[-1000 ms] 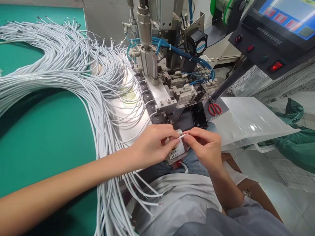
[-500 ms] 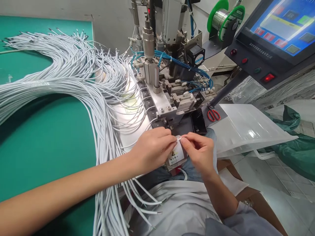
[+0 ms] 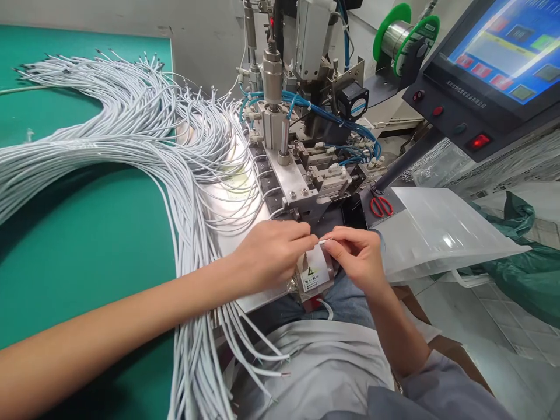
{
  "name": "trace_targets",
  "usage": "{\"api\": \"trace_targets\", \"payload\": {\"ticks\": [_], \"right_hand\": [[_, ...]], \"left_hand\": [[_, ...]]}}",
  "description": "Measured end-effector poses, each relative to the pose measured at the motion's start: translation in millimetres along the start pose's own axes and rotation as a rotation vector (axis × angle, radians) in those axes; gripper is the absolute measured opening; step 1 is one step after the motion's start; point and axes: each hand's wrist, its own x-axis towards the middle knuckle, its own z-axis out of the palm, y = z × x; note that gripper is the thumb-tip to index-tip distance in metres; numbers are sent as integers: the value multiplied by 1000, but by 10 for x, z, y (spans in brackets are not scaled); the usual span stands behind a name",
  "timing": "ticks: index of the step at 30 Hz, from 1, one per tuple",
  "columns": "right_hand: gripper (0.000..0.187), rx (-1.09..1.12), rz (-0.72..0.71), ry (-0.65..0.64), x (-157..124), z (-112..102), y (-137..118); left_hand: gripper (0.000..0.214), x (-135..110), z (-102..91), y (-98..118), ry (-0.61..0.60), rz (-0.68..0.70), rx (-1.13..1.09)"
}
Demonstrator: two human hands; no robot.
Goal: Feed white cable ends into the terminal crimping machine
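- Green tabletop (image 3: 87, 251) at left, grey wall (image 3: 210, 41) beyond.
- Left hand (image 3: 271, 256): fingertips pinched closed on a thin white cable (image 3: 322, 242).
- Right hand (image 3: 359, 259): thumb and forefinger closed on that cable's end, before the machine's (image 3: 289, 175) near edge.
- Cable bundle (image 3: 188, 233): draped over the tabletop's right edge.
- Red-handled scissors (image 3: 381, 206): beside the screen's post (image 3: 406, 163).

A thin white wire (image 3: 322, 241) is held up in the air, pinched by the left fingers (image 3: 310, 240) and the right fingers (image 3: 336, 247). Only a short bit shows between them. It looks straight and lies nearly flat, tipped up a little toward the right. Its tip is too small to see well.
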Motion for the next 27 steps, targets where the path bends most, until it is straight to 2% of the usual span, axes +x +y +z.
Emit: {"api": "trace_targets", "payload": {"ticks": [3, 5, 9, 12, 14, 16, 20, 23, 27], "right_hand": [[15, -137, -36, -88, 67, -76, -21], [16, -138, -57, -53, 83, -52, -19], [14, 10, -65, 143, 51, 116, 5], [13, 149, -30, 233, 13, 241, 13], [13, 185, 7, 263, 7, 275, 19], [13, 161, 51, 250, 29, 256, 47], [17, 85, 143, 146, 141, 127, 238], [21, 107, 233, 108, 212, 74, 424], [22, 168, 290, 58, 249, 131, 508]], "left_hand": [[19, 6, -24, -54, 21, 148, 228], [19, 9, -4, -68, 60, 122, 203], [20, 11, 62, -37, 125, -93, -99], [17, 12, 75, 14, 147, -176, -335], [18, 15, 67, 33, 136, -205, -409], [21, 17, 60, 22, 85, -227, -385], [26, 15, 83, -70, -120, -283, -118], [29, 7, 123, -134, -254, -302, 26], [33, 1, 162, -165, -299, -265, 68]]}}
